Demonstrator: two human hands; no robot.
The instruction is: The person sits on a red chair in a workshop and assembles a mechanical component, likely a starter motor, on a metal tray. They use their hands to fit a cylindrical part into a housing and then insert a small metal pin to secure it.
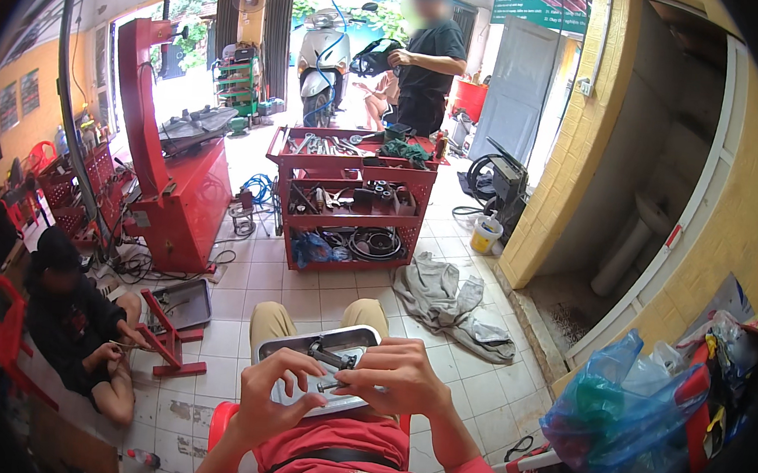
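Observation:
A metal tray (pixel 271 349) rests on my lap. My left hand (pixel 279 386) is over its left side, fingers curved and apart, with nothing visible between them. My right hand (pixel 397 377) reaches over the tray's right side, thumb and fingertips pinched on a small bolt-like metal part (pixel 328 387) that points toward my left hand. Just above it is a larger dark metal part (pixel 332 354) with a rounded end, close to my right fingers. Whether that part lies in the tray or touches the hand I cannot tell. My fingers hide part of the tray.
A red tool cart (pixel 354 277) with tools stands ahead. Grey cloth (pixel 453 303) lies on the tiles. At left, a person (pixel 74 329) sits low beside a red stand (pixel 169 345) and a dark tray (pixel 188 302). Plastic bags (pixel 622 412) are at right. Another person (pixel 427 55) stands beyond the cart.

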